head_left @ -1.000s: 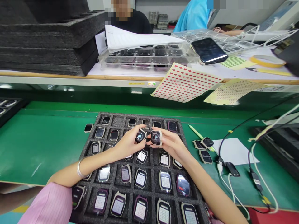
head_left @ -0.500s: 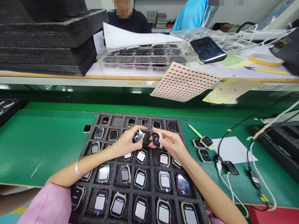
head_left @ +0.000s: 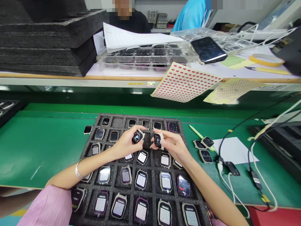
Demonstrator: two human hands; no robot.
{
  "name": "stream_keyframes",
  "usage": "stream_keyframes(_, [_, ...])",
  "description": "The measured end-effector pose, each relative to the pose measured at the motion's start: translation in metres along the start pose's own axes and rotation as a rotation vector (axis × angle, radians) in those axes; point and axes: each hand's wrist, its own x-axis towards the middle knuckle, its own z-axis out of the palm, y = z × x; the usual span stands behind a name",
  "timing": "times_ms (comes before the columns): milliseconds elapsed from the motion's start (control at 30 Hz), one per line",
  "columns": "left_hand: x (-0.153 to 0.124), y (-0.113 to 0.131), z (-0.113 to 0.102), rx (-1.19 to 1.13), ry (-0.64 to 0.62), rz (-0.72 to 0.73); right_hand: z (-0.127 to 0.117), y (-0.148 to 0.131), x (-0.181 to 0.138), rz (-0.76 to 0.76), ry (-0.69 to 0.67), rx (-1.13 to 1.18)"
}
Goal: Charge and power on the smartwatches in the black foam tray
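My left hand (head_left: 130, 141) is closed around a strapless smartwatch (head_left: 137, 137) whose dark screen is lit with a small blue figure. Between the fingers and thumb of my right hand (head_left: 172, 144) is a second smartwatch (head_left: 158, 140), pale-cased, its screen lit in a similar way. Both are held a little apart above a black foam tray (head_left: 122, 122). Its compartments hold several more watch bodies, many with white lists on their screens, such as a purple-cased watch (head_left: 141, 210) near the front. My forearms cover some of the compartments.
Right of the tray lie several loose watches (head_left: 206, 156), a green pen (head_left: 196, 131), white paper (head_left: 237, 150) and cables (head_left: 231, 185). One watch (head_left: 88, 129) sits off the tray's left edge. The shelf above carries foam trays (head_left: 47, 44), clear plastic trays (head_left: 145, 58) and a phone (head_left: 208, 49). Two people are beyond.
The watch in my left hand has tilted slightly and shifted a little left, so its screen shows more clearly. My right hand has barely moved.
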Motion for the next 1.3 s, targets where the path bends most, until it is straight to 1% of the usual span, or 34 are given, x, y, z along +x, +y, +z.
stream_keyframes(100, [0.0,0.001,0.0,0.003,-0.001,-0.006,0.0,0.0,0.0,0.008,0.022,-0.001])
stream_keyframes(267, [0.001,0.001,-0.001,-0.014,-0.03,-0.013,0.002,-0.002,-0.001,0.013,0.004,-0.016])
stream_keyframes(367, [0.001,0.001,0.0,-0.016,-0.036,-0.017,0.005,-0.003,-0.002,0.01,0.017,-0.008])
stream_keyframes(500, [0.002,0.001,0.002,-0.034,-0.017,-0.014,0.006,-0.004,-0.003,0.016,0.036,0.001])
stream_keyframes(700, [0.005,0.002,0.002,-0.05,0.065,-0.007,0.0,-0.005,-0.002,0.023,0.033,-0.041])
stream_keyframes(967, [0.005,0.008,0.001,-0.077,0.028,-0.014,0.0,-0.008,-0.001,-0.015,0.052,-0.088])
stream_keyframes(1100, [0.003,0.006,0.001,-0.032,0.018,0.002,0.0,-0.007,-0.001,-0.013,0.039,-0.097])
stream_keyframes(1300, [0.0,0.006,0.002,-0.035,0.041,0.017,0.004,-0.01,-0.003,-0.031,0.034,-0.055])
